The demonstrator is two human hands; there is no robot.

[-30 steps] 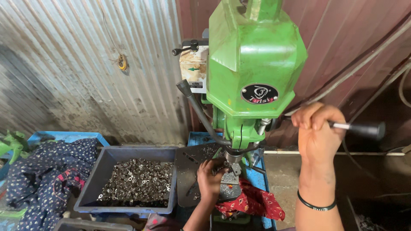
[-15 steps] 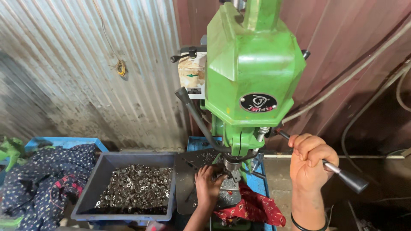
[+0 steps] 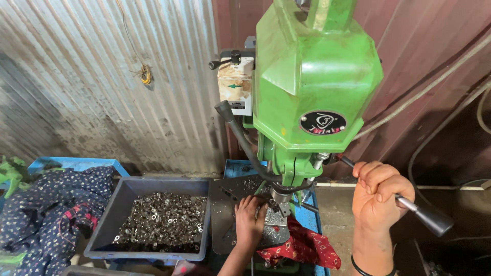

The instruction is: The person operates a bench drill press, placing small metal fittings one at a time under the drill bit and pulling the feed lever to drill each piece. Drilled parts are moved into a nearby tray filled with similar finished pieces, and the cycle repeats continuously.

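A green drill press (image 3: 314, 87) stands in front of me against the wall. My right hand (image 3: 378, 197) grips its metal feed lever (image 3: 424, 214), which slopes down to the right and ends in a black knob. My left hand (image 3: 250, 220) rests on the dark work table (image 3: 225, 214) under the spindle (image 3: 281, 194), fingers pressed on a small metal part beside a grey block. The part itself is mostly hidden by my fingers. A black band sits on my right wrist.
A grey-blue bin (image 3: 153, 217) full of small metal rings sits left of the table. A dark dotted cloth (image 3: 46, 214) lies over a blue tray at far left. A red cloth (image 3: 302, 248) hangs below the table. Corrugated metal wall (image 3: 102, 92) behind; cables run at right.
My right hand has pulled the feed lever down from nearly level to a downward slope. My left hand has stayed under the spindle. The camera has moved closer and lower.
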